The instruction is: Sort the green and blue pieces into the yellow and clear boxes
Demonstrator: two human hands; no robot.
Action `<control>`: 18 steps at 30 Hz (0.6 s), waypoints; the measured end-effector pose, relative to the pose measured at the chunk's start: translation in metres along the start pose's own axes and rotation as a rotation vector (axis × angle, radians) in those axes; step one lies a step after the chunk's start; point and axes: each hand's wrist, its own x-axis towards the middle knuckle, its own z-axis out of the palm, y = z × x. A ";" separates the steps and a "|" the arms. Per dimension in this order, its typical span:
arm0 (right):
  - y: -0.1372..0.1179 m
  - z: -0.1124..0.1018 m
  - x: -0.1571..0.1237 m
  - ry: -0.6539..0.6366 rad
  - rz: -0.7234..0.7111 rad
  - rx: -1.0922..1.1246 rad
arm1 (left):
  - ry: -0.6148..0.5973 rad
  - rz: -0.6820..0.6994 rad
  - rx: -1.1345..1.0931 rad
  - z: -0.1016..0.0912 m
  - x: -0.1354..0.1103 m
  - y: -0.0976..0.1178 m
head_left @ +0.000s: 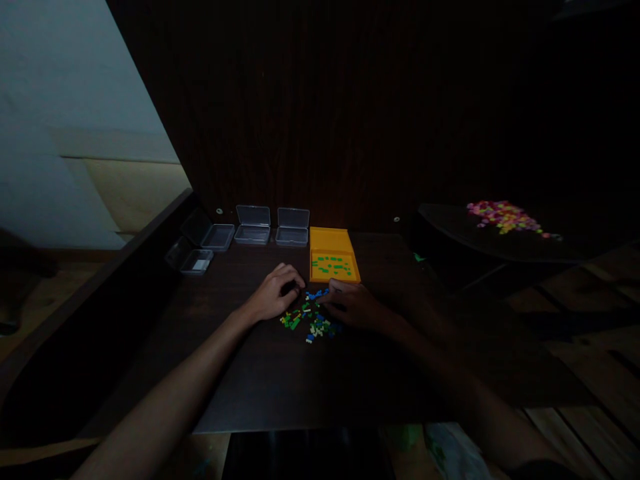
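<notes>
A small pile of tiny blue, green and yellow bricks (pixel 311 319) lies on a dark wooden table (pixel 280 380). My left hand (pixel 274 293) rests at the pile's left edge with its fingers curled in. My right hand (pixel 350 305) lies at the pile's right edge, fingers bent down onto the bricks. What either hand holds is too dark to make out. Just behind the hands sits an open yellow box (pixel 332 256) with several green bricks in its tray.
Several clear plastic boxes stand open at the back left: one (pixel 253 225), another (pixel 293 227), a third (pixel 213 235) and a fourth (pixel 194 260). A heap of pink and yellow pieces (pixel 503 216) lies on a dark round surface at the right. A dark wall panel rises behind the table.
</notes>
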 end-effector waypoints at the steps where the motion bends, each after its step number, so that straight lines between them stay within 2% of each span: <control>1: 0.000 0.000 -0.001 0.005 0.005 0.007 | -0.008 0.007 -0.005 -0.001 0.000 0.000; 9: -0.002 -0.001 -0.004 0.010 0.001 0.037 | -0.158 0.065 -0.044 -0.008 -0.001 0.001; 18: -0.002 0.001 -0.005 -0.020 0.067 0.073 | -0.216 0.040 -0.026 -0.009 -0.001 0.003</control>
